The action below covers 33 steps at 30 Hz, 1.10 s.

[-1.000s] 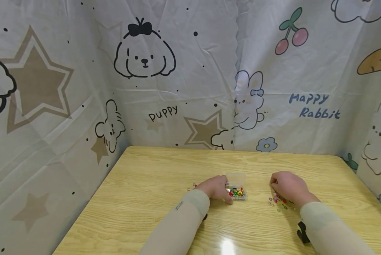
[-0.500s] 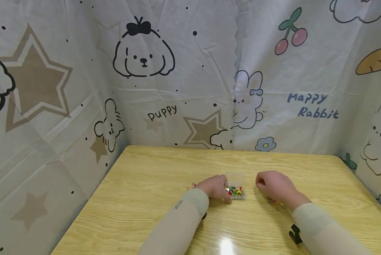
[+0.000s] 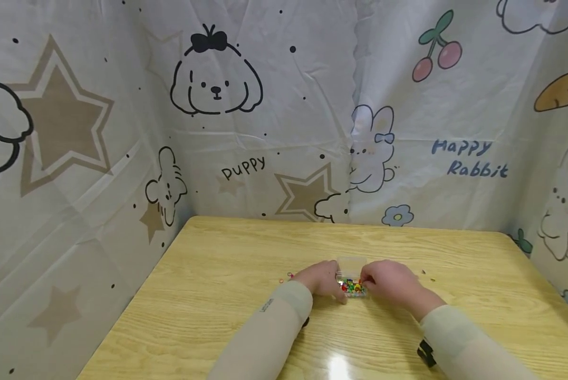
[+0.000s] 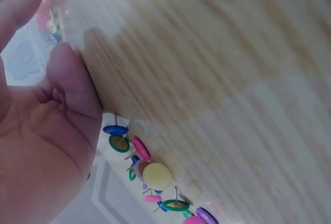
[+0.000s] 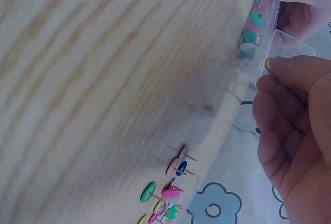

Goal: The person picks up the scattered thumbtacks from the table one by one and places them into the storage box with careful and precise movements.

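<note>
A small clear plastic box [image 3: 356, 295] with a raised lid [image 3: 352, 264] stands on the table, filled with colourful thumbtacks [image 3: 349, 285]. My left hand [image 3: 320, 279] holds the box by its left end, thumb on the near side and fingers behind. At the box's right end, my right hand [image 3: 392, 282] pinches a single thumbtack [image 5: 268, 64] between thumb and index finger, seen in the right wrist view. Loose thumbtacks [image 5: 170, 194] lie on the table below the right hand. More loose thumbtacks [image 4: 156, 176] lie beside the left hand in the left wrist view.
The wooden table [image 3: 236, 248] ends at a patterned cloth [image 3: 284, 105] that hangs behind it and on both sides. Two tiny pieces [image 3: 432, 279] lie to the right of my right hand.
My right hand has moved left from the loose thumbtacks on the right to the box's right end. The left hand has stayed at the box.
</note>
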Available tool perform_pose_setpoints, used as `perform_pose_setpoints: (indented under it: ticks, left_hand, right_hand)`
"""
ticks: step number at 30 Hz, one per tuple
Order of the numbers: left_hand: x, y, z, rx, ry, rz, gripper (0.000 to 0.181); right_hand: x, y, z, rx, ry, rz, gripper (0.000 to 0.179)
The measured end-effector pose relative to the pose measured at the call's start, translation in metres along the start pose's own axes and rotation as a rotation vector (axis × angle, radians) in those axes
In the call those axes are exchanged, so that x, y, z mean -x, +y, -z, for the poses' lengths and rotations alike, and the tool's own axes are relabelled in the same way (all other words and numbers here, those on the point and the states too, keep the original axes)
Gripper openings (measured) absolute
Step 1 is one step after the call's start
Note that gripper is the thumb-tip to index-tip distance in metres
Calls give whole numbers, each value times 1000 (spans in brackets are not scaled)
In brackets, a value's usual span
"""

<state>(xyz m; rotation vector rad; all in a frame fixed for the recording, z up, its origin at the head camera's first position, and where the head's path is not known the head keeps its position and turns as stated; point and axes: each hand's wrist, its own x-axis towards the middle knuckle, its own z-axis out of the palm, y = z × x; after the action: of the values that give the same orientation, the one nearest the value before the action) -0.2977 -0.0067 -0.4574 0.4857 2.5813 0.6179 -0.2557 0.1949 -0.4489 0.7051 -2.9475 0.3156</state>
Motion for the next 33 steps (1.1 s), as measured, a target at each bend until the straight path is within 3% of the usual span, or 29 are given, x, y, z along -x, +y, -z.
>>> perform_pose_setpoints:
  ticks: [11,23,33]
  left_hand:
    - [1,0,-1,-16,9,-10,65]
    - [1,-4,0,-3,13,-6,66]
    - [1,1,-3,-23,20,-4,69]
  right_hand:
    - [-1,-4,-3,83,-14,3,13]
    - [0,-4,0,64,3,25,7]
    - [15,25,16,16,11,-63,8]
